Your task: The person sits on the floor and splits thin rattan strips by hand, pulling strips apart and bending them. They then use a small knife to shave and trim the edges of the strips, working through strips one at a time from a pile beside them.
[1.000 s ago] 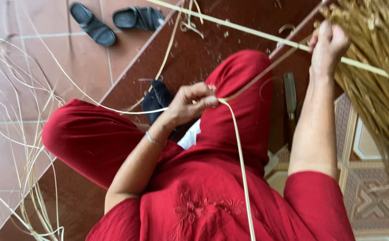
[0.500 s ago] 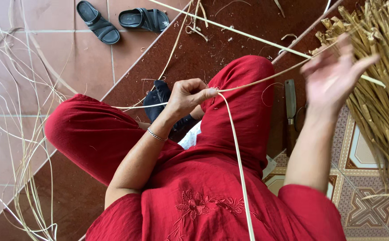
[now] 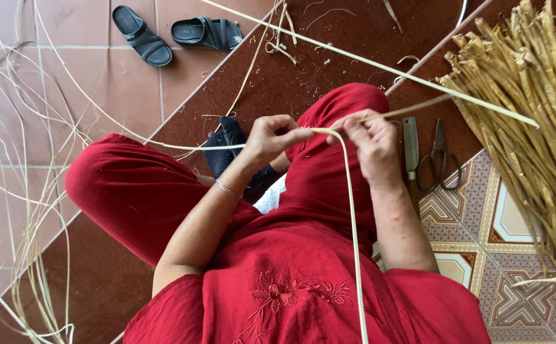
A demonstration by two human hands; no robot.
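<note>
Both my hands pinch 1 pale strip over my raised knee.

My left hand is clenched on the strip where it bends, thumb and fingers pressed together so the fibre cannot slip, and my right hand grips the same strip just beside it, so the short stretch between them stays taut. From the pinch the long end hangs down across my red dress, out of the way. I work over the knee to keep the strip close to my eyes. A knife and scissors lie just to my right on the floor, near the big bundle of dried stalks. Loose strands sprawl to my left, and 2 sandals sit well apart.
</note>
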